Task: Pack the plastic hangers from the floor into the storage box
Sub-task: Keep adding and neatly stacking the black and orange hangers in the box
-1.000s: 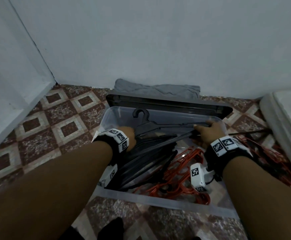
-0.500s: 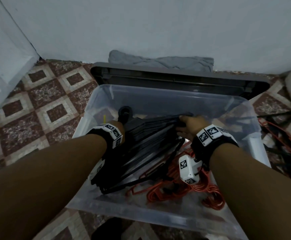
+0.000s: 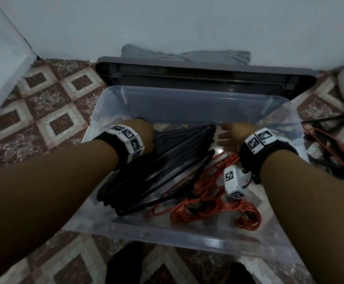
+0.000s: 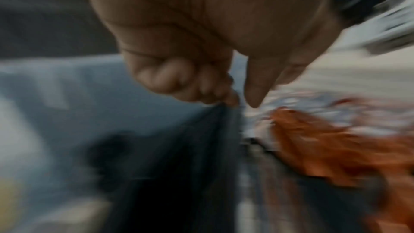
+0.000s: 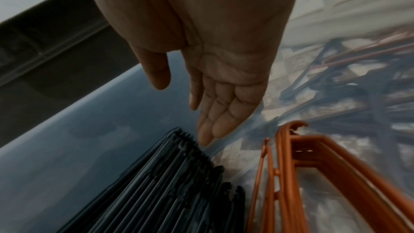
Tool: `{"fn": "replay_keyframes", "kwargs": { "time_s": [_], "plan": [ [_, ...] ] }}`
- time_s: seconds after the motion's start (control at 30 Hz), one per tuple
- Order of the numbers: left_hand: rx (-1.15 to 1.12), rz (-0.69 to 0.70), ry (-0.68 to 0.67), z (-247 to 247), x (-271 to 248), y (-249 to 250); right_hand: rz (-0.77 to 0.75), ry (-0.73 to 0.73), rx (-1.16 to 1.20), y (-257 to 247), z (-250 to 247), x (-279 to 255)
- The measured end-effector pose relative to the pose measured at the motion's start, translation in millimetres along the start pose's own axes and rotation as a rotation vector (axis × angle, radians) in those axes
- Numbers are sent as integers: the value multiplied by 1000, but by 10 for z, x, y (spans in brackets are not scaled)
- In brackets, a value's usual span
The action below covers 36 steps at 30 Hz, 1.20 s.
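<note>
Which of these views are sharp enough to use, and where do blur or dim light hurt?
Head view: dim and wide-angle bent, yet the black hangers and storage box read clearly. Left wrist view: heavy motion blur; only the left hand with curled fingers is legible. Right wrist view: the right hand and orange hangers are fairly sharp, with smear at the edges.

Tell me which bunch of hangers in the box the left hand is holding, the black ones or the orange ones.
The black hangers. The left hand grips their far end on the box's left side; the orange hangers lie untouched near the open right hand.
</note>
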State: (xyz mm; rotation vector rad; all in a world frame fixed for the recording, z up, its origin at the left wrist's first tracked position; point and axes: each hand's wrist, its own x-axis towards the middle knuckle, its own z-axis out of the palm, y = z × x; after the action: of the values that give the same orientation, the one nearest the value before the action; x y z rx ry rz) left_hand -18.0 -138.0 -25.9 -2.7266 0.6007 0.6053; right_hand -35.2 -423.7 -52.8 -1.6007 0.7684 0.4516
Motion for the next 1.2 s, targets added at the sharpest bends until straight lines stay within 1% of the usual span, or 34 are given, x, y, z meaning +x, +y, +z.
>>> {"fn": "replay_keyframes", "kwargs": {
  "time_s": [0.03, 0.07, 0.1, 0.13, 0.17, 0.2, 0.27, 0.3, 0.37, 0.4, 0.43, 0.53, 0.57, 0.67, 0.73, 0.8, 0.87, 0.93, 1.03, 1.1, 1.2],
  "plan": [
    [-9, 101, 11, -91, -39, 159, -3, 21, 0, 5, -98, 12],
    [-30, 220, -11, -115, -54, 349, -1, 37, -7, 16, -178, 9],
    [-64, 321, -90, -117, -87, 573, 2, 48, -12, 33, -238, 7],
    [-79, 391, -189, -69, -96, 787, 8, 59, -19, 54, -282, 0],
    [-102, 446, -270, 1, -89, 976, 16, 60, -33, 83, -304, -7],
    [-125, 501, -311, 78, -90, 1126, 32, 54, -55, 109, -318, -19],
    [-146, 554, -318, 233, -81, 1320, 60, 34, -125, 149, -329, -51],
    [-137, 552, -341, 305, -75, 1390, 68, 13, -215, 168, -336, -67],
    [-118, 512, -456, 410, -55, 1444, 81, -52, -440, 208, -336, -107],
    [-88, 490, -496, 447, -51, 1442, 92, -89, -512, 225, -318, -141],
    [-48, 485, -486, 483, -54, 1418, 106, -125, -546, 244, -291, -159],
    [9, 545, -368, 558, -61, 1361, 108, -168, -608, 274, -203, -199],
    [-17, 545, -349, 581, -54, 1369, 90, -170, -642, 265, -182, -216],
    [19, 593, -289, 588, -12, 1404, 10, -211, -792, 205, -160, -259],
    [8, 615, -232, 581, 33, 1379, -14, -206, -833, 174, -161, -271],
    [-5, 604, -151, 547, 44, 1329, -29, -173, -865, 141, -162, -276],
    [-52, 559, -105, 512, 35, 1265, -24, -163, -887, 113, -158, -296],
    [-195, 479, -79, 451, 31, 1200, -3, -180, -878, 124, -160, -293],
    [-350, 368, -114, 327, 69, 1080, 73, -262, -699, 165, -142, -322],
    [-425, 340, -111, 264, 99, 1003, 47, -309, -645, 146, -113, -316],
    [-570, 252, -53, 182, 130, 908, -30, -325, -514, 78, -31, -304]
  ]
}}
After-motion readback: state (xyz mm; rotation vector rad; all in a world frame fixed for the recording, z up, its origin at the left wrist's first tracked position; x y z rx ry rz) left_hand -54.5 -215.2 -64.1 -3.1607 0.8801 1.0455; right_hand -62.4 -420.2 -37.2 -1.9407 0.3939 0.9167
